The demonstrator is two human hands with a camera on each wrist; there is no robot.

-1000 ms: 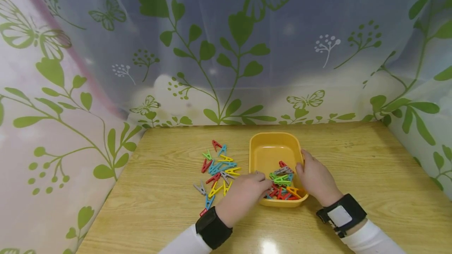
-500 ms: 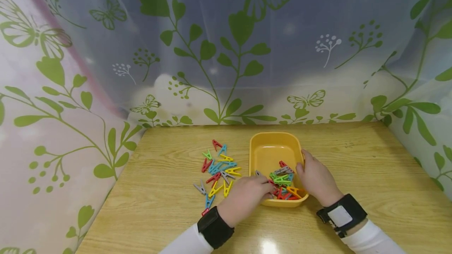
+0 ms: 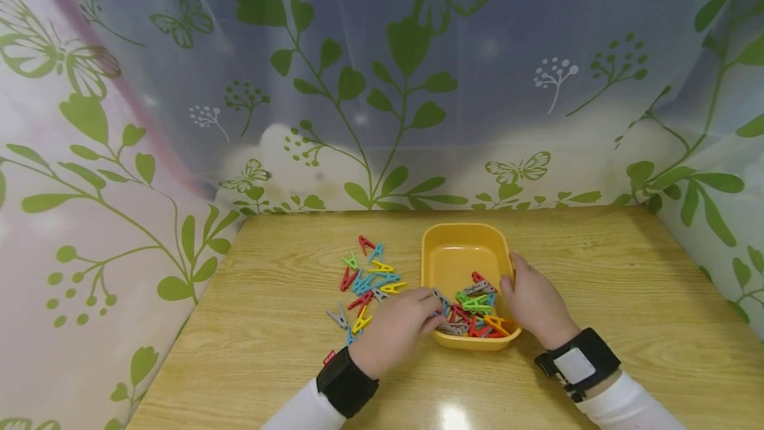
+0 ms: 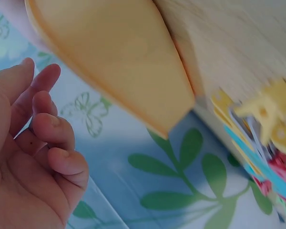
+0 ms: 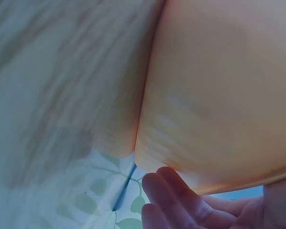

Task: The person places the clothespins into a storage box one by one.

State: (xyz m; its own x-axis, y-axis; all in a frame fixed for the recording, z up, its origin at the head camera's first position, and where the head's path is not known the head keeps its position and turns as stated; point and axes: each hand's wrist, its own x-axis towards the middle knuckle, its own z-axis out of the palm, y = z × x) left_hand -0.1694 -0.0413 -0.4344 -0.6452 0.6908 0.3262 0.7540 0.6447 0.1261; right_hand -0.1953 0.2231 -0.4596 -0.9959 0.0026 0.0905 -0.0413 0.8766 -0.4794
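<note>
My left hand [image 3: 401, 324] is at the left rim of a yellow plastic bin [image 3: 465, 236], its fingertips over the bin's near left corner. In the left wrist view the loosely bent fingers [image 4: 55, 129] hold nothing, and the bin's outer wall [image 4: 119, 57] is beside them. My right hand [image 3: 540, 302] grips the bin's right rim, thumb at the inside and fingers against the outer wall. Inside the bin, several coloured clothespins [image 3: 475, 304] lie towards the near end, with grey clothespins [image 3: 453, 328] close to my left fingertips.
Left of the bin, a loose pile of red, blue, yellow, green and grey clothespins [image 3: 361, 283] lies on the wooden table [image 3: 286, 264], partly covered by my left hand. A patterned curtain [image 3: 334, 151] stands behind the table and along both sides.
My left hand has drawn back leftwards out of the bin, letting go of a grey clothespin that now lies inside. My right hand has kept its grip on the rim.
</note>
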